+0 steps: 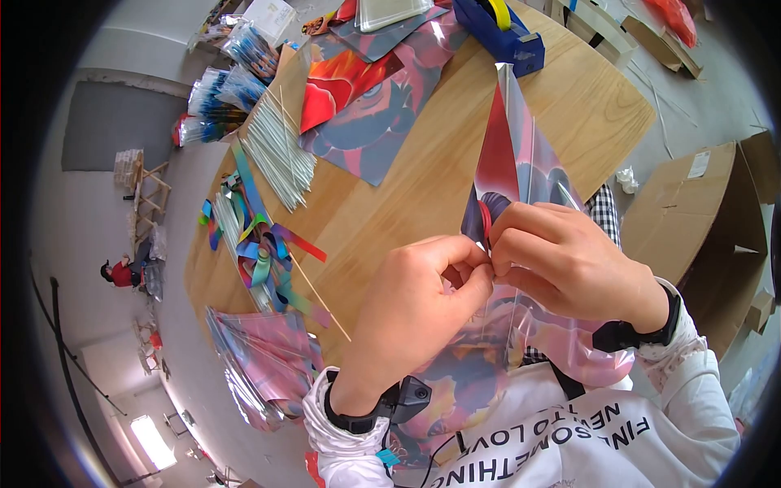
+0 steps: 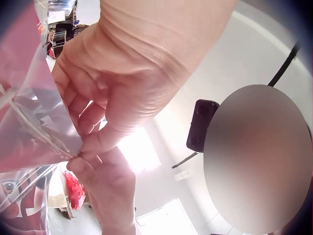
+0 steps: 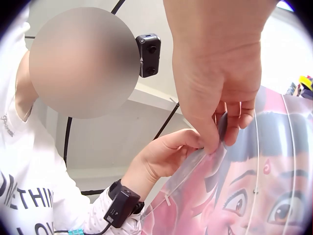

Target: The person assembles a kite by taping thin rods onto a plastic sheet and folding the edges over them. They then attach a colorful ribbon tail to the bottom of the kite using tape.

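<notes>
A printed plastic sheet with a cartoon face [image 3: 244, 196] and thin white rods along it lies across the lap and up over the table edge. At its folded edge the left hand [image 1: 427, 297] pinches the film between thumb and fingers. Right beside it, the right hand [image 1: 569, 260] pinches the same edge, fingers curled, with a red looped piece [image 1: 486, 221] at its fingertips. Both thumbs nearly meet, seen in the left wrist view at the sheet's corner [image 2: 73, 147]. What lies between the fingertips is mostly hidden.
On the wooden table [image 1: 358, 236] are white rods [image 1: 281, 150], colourful ribbons [image 1: 260, 248], printed sheets [image 1: 366, 122] and a blue tape dispenser [image 1: 521, 49]. Folded sheets [image 1: 264, 354] rest at the near left edge. A cardboard box [image 1: 683, 211] stands at the right.
</notes>
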Motion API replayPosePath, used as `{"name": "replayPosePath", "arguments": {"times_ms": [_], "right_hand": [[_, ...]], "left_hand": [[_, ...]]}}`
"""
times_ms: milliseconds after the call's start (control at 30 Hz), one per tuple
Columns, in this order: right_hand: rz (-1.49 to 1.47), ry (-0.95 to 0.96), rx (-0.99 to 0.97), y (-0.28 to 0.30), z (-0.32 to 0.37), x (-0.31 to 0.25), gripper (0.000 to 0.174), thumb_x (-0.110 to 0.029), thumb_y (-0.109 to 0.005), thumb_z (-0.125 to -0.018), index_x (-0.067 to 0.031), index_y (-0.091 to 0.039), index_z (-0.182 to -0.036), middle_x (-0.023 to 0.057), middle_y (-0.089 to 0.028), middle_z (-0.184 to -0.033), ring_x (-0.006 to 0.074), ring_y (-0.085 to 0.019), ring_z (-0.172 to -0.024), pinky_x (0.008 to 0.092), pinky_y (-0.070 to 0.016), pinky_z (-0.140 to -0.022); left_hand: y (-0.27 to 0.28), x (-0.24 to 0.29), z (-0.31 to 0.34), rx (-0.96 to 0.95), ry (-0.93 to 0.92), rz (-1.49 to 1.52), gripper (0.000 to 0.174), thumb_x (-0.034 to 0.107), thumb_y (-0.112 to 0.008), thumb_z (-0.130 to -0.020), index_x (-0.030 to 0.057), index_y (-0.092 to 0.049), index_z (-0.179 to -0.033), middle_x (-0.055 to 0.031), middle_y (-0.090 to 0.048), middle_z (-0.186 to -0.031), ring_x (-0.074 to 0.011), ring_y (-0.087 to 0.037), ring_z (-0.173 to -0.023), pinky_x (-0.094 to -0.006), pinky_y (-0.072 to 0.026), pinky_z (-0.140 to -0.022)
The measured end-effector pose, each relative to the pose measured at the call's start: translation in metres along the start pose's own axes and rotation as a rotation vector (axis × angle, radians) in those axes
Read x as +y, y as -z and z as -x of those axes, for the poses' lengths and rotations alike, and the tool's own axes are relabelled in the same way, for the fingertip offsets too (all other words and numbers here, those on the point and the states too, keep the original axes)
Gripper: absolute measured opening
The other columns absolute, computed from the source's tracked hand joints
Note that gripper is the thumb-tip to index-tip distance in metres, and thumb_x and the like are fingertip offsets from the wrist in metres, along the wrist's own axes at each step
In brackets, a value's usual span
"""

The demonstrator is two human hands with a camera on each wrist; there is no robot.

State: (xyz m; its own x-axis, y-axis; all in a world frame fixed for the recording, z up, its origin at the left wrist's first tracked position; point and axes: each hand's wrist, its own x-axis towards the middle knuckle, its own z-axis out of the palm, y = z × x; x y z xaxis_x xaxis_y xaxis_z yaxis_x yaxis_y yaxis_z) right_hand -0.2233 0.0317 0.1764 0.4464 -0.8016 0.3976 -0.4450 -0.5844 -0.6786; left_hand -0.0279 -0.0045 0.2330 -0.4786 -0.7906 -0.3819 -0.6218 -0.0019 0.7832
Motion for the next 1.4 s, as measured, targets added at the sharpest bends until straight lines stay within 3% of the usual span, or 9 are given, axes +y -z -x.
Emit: {"name": "replayPosePath", "arguments": {"times_ms": [133, 333, 433, 633, 733, 933, 1033, 1233, 1400], "right_hand": [[-0.106, -0.023, 0.103, -0.003, 0.001, -0.002, 0.025, -0.002, -0.071, -0.079, -0.0027, -0.054, -0.097, 0.0106, -0.055, -0.095, 0.0306, -0.060, -0.078, 0.0380, -0.0485, -0.063], [-0.255, -0.260, 0.089, 0.012, -0.002, -0.013, 0.039, 0.001, -0.069, -0.081, -0.0018, -0.056, -0.117, 0.0107, -0.062, -0.104, 0.0253, -0.063, -0.075, 0.0356, -0.0504, -0.062], [-0.179, -0.192, 0.126, 0.021, -0.007, -0.013, 0.042, 0.003, -0.068, -0.080, -0.0027, -0.056, -0.120, 0.0107, -0.063, -0.102, 0.0242, -0.064, -0.073, 0.0344, -0.0506, -0.059], [-0.109, -0.254, -0.036, 0.047, -0.026, -0.026, 0.033, -0.002, -0.068, -0.079, -0.0029, -0.061, -0.111, 0.0112, -0.065, -0.097, 0.0260, -0.066, -0.064, 0.0346, -0.0512, -0.056], [-0.088, -0.280, -0.154, 0.057, -0.034, -0.025, 0.023, -0.008, -0.070, -0.079, -0.0013, -0.065, -0.101, 0.0121, -0.067, -0.092, 0.0248, -0.066, -0.061, 0.0337, -0.0520, -0.057], [-0.434, -0.653, -0.341, 0.068, -0.057, -0.047, 0.013, -0.008, -0.065, -0.086, 0.0011, -0.065, -0.095, 0.0094, -0.068, -0.078, 0.0165, -0.068, -0.062, 0.0266, -0.0520, -0.057], [-0.463, -0.536, -0.214, 0.055, -0.053, -0.037, 0.011, -0.007, -0.062, -0.088, 0.0018, -0.065, -0.092, 0.0080, -0.065, -0.071, 0.0135, -0.067, -0.057, 0.0244, -0.0504, -0.054], [-0.512, -0.577, -0.199, 0.048, -0.050, -0.041, 0.010, -0.007, -0.061, -0.089, 0.0018, -0.066, -0.091, 0.0067, -0.064, -0.069, 0.0137, -0.064, -0.053, 0.0250, -0.0488, -0.053], [-0.485, -0.564, -0.199, 0.047, -0.051, -0.046, 0.008, -0.006, -0.062, -0.088, 0.0004, -0.063, -0.094, 0.0088, -0.066, -0.072, 0.0169, -0.064, -0.056, 0.0273, -0.0476, -0.055]], "left_hand": [[0.001, -0.002, 0.001, 0.019, 0.061, 0.154, 0.011, 0.008, -0.065, -0.086, -0.0026, -0.066, -0.090, -0.0067, -0.065, -0.075, -0.0154, -0.062, -0.062, -0.0294, -0.0497, -0.060], [0.012, -0.011, 0.004, 0.151, -0.298, -0.008, 0.008, 0.007, -0.065, -0.087, -0.0009, -0.064, -0.090, -0.0080, -0.064, -0.083, -0.0164, -0.064, -0.073, -0.0288, -0.0506, -0.068], [0.014, -0.003, 0.009, 0.102, -0.194, 0.090, 0.011, 0.006, -0.069, -0.086, -0.0014, -0.064, -0.093, -0.0079, -0.063, -0.084, -0.0173, -0.063, -0.076, -0.0291, -0.0504, -0.070], [0.018, 0.002, 0.012, 0.107, -0.320, 0.008, 0.020, 0.007, -0.076, -0.082, -0.0017, -0.066, -0.097, -0.0080, -0.065, -0.086, -0.0168, -0.064, -0.075, -0.0282, -0.0507, -0.070], [0.023, 0.006, 0.018, 0.123, -0.177, 0.004, 0.021, 0.009, -0.077, -0.083, -0.0018, -0.065, -0.098, -0.0084, -0.066, -0.087, -0.0169, -0.064, -0.074, -0.0286, -0.0514, -0.069], [0.022, 0.000, 0.023, 0.230, -0.212, 0.085, 0.020, 0.007, -0.075, -0.085, 0.0006, -0.064, -0.101, -0.0091, -0.067, -0.090, -0.0158, -0.065, -0.073, -0.0294, -0.0525, -0.067], [0.020, -0.002, 0.024, 0.288, -0.282, 0.061, 0.020, 0.005, -0.073, -0.086, 0.0019, -0.062, -0.102, -0.0093, -0.068, -0.093, -0.0163, -0.067, -0.076, -0.0294, -0.0535, -0.069], [0.010, -0.008, 0.022, 0.287, -0.456, 0.272, 0.022, 0.001, -0.073, -0.084, 0.0022, -0.057, -0.100, -0.0080, -0.066, -0.094, -0.0186, -0.065, -0.074, -0.0311, -0.0533, -0.069], [0.014, -0.012, 0.021, 0.241, -0.508, 0.129, 0.021, -0.002, -0.072, -0.084, 0.0019, -0.057, -0.098, -0.0073, -0.062, -0.093, -0.0182, -0.066, -0.083, -0.0297, -0.0536, -0.072]]}}
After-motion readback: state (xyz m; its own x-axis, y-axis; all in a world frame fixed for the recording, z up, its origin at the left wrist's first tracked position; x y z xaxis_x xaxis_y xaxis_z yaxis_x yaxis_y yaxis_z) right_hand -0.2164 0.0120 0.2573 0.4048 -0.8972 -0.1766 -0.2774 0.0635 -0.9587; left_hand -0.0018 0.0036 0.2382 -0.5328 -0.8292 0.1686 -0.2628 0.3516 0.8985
